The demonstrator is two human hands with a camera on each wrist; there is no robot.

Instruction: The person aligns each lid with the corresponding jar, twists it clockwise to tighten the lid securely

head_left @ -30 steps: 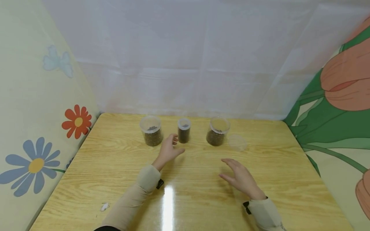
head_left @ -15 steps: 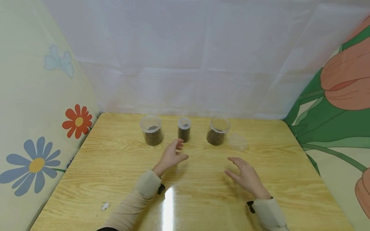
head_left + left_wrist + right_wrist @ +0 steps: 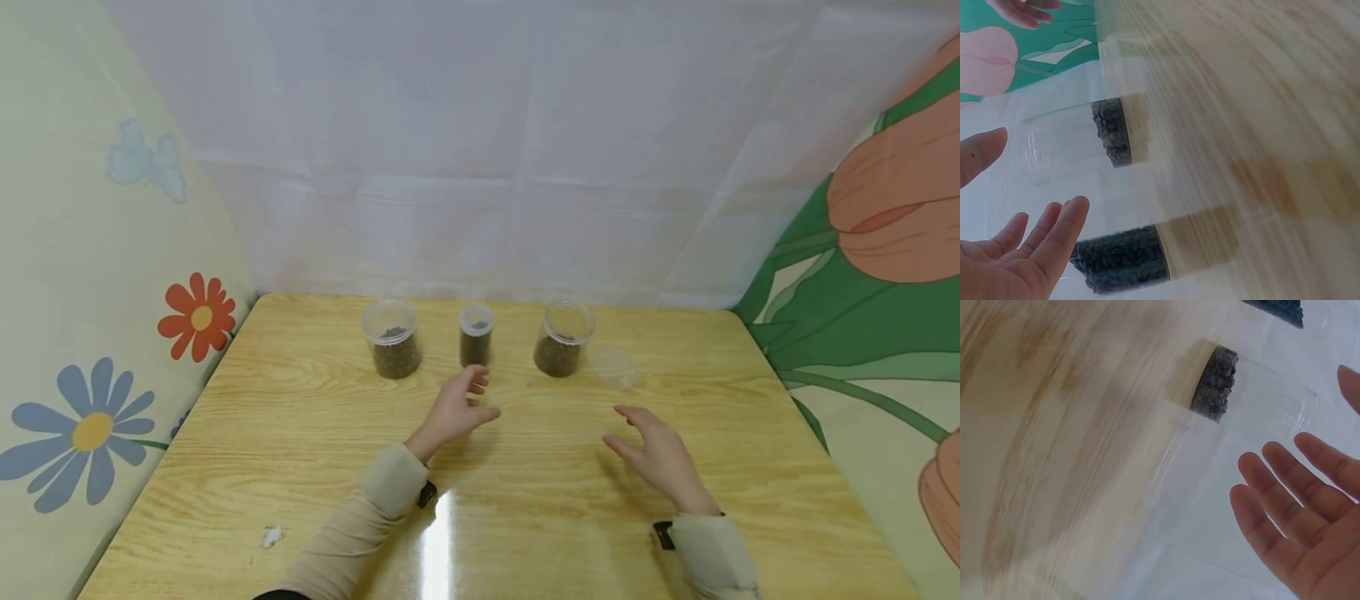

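Observation:
Three clear jars of dark beans or seeds stand in a row toward the table's back. The left wide jar point(image 3: 397, 354) and the right wide jar point(image 3: 557, 354) are partly filled; no lid shows on the right one. Between them is a narrow jar point(image 3: 476, 343), fuller than the others. My left hand point(image 3: 452, 412) hovers just in front of the narrow jar, fingers loosely bent and holding nothing. To the right, my right hand point(image 3: 660, 458) is held above the table with relaxed fingers, nothing in it. A clear round lid point(image 3: 615, 367) lies flat beside the right jar.
The wooden table point(image 3: 300, 433) meets a white cloth backdrop point(image 3: 480, 167) behind the jars. Flower-printed panels flank it left and right. A small white patch point(image 3: 272, 537) marks the table's front left.
My left hand has drawn back a little from the narrow jar, toward the right and nearer me. My right hand has shifted to the right. The jars and lid stay put.

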